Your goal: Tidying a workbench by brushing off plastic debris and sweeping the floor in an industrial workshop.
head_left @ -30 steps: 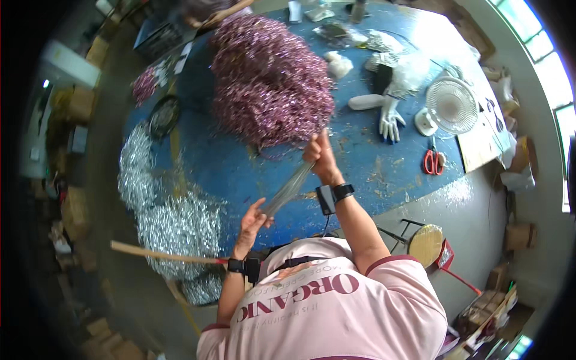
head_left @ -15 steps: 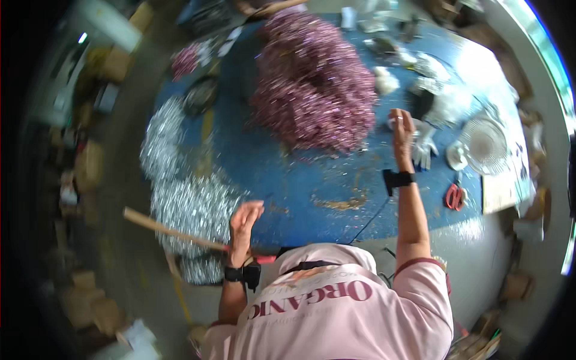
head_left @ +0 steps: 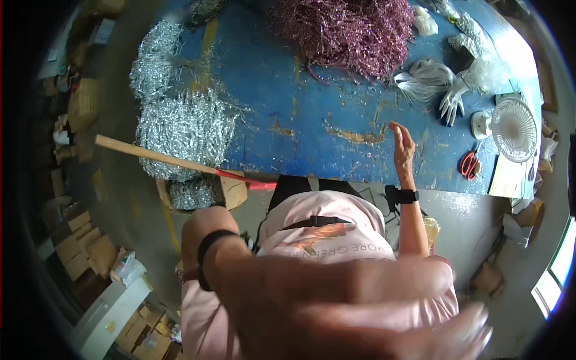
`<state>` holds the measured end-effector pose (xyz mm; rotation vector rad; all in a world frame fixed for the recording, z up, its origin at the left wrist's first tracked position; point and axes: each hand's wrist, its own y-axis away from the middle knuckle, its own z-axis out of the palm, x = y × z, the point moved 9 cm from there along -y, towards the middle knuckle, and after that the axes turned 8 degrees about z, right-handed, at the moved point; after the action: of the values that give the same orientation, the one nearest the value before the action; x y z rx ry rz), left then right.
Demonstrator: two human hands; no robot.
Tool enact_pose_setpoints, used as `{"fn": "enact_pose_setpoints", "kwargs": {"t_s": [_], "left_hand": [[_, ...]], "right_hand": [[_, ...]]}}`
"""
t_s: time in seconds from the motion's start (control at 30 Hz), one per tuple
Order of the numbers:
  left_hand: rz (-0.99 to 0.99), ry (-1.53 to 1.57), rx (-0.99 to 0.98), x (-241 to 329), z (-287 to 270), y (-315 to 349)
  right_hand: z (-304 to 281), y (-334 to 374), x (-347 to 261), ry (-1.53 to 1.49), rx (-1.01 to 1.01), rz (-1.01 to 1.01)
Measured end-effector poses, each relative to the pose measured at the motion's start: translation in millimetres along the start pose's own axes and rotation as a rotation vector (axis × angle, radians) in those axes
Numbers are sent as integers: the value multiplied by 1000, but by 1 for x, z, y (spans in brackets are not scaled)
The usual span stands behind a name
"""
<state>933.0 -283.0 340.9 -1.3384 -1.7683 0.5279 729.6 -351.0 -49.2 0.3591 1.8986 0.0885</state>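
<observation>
My left hand (head_left: 360,300) is raised close in front of my shirt, large and blurred, its fingers stretched out to the right and nothing visible in them. A dark band circles that wrist. My right hand (head_left: 404,150) hovers at the table's front edge with fingers extended, holding nothing. Beyond it lie a bundle of pale, clear strands (head_left: 426,81) and a white glove (head_left: 451,108). Red-handled scissors (head_left: 469,165) rest to its right. A big heap of pink tinsel (head_left: 354,39) sits at the far middle, while silver tinsel (head_left: 186,129) covers the left side of the table.
A wooden stick (head_left: 156,158) with a red end slants across the table's front left edge. Under it stands an open cardboard box (head_left: 234,192) containing silver tinsel. At right are a small white fan (head_left: 514,129) and a flat board (head_left: 506,177). Cartons (head_left: 90,249) line the left floor.
My left hand has risen from beside the stick to in front of my shirt. My right hand has drawn back toward the table's edge. The view has tilted downward.
</observation>
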Motion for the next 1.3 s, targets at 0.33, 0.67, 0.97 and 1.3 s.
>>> {"fn": "enact_pose_setpoints", "kwargs": {"t_s": [0.33, 0.67, 0.97, 1.3], "left_hand": [[-711, -1001, 244, -55, -83, 280], [-1103, 606, 911, -152, -145, 476], [-1461, 562, -438, -17, 40, 645], [-2325, 1083, 259, 107, 129, 679]], "right_hand": [[-87, 140, 117, -235, 282, 299], [-46, 370, 264, 236, 14, 807], [-60, 483, 327, 39, 172, 967], [-91, 592, 389, -252, 259, 879]]}}
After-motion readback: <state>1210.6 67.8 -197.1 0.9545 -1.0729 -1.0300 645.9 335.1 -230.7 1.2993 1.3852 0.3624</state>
